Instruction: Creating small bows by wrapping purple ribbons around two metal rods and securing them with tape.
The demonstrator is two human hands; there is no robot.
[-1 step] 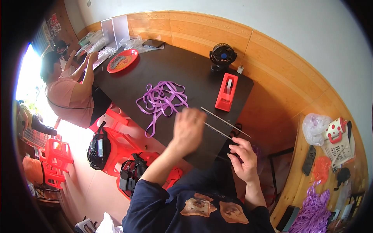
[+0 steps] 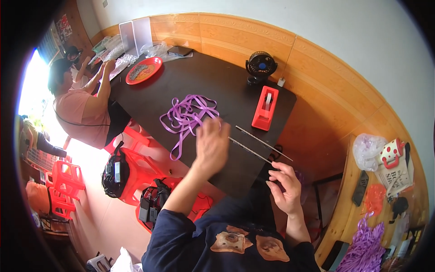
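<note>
1. Purple ribbon [image 2: 185, 110], tangled: lying on the dark table [image 2: 213, 75], left of the rods.
2. Left hand [image 2: 212, 144]: hovering at the tangle's near edge; fingers blurring, so spread and hold cannot be told.
3. Right hand [image 2: 286, 187]: thumb and forefinger standing apart, visibly gripping nothing, beside one rod's near end.
4. Slim speckled rods [image 2: 263, 143], two: lying near-parallel.
5. Red tape dispenser [image 2: 262, 119]: standing beyond them.
6. Handling: drawing single strands slowly is probably sparing knots.

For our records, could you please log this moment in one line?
left hand: blurred, by purple ribbon; right hand: near thin rods, grip unclear; table: red tape dispenser, black fan
</note>
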